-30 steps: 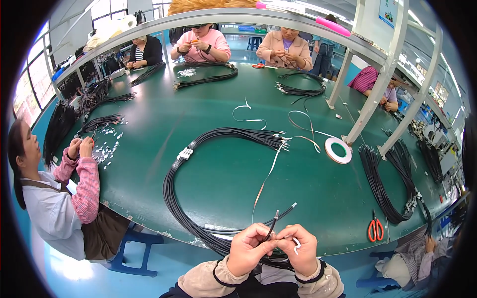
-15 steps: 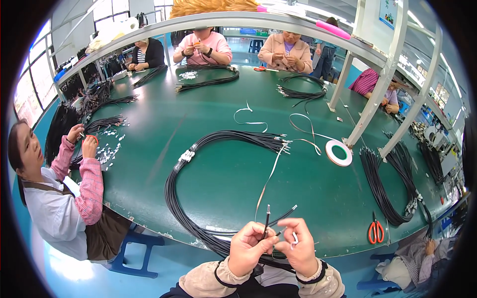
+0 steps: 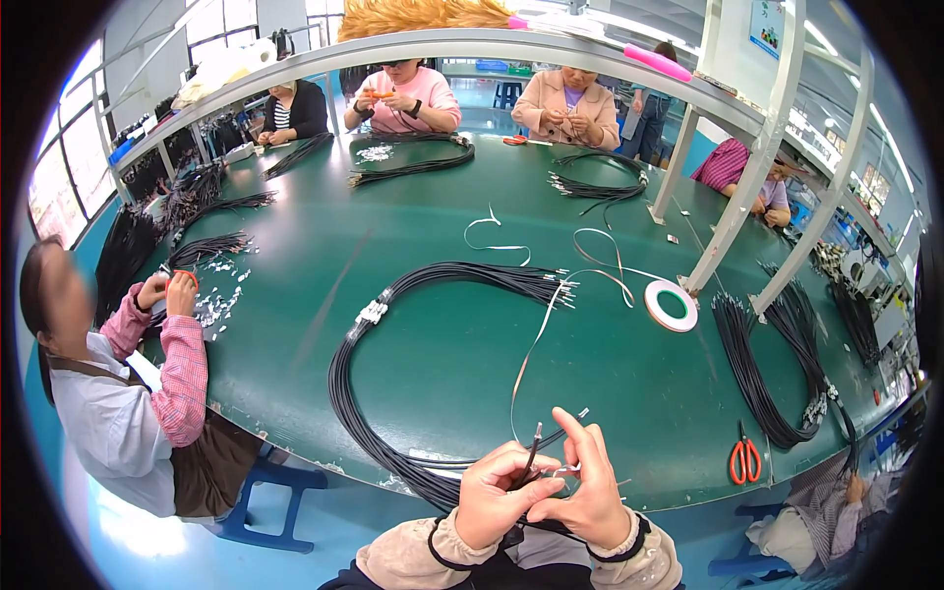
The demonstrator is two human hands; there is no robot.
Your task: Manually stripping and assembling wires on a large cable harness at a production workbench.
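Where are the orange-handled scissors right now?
The orange-handled scissors lie on the green table's near edge, to the person's right, beside a black cable bundle.

I see both forearms coming up from the lower edge, beige cuffs with dark trim at the wrists. My left hand (image 3: pixel 500 494) and right hand (image 3: pixel 588 490) meet at the middle — touching, fingers curled inward in a pinch. The right hand's fingers (image 3: pixel 573 440) arch over the left thumb — knuckles raised, palms facing each other.
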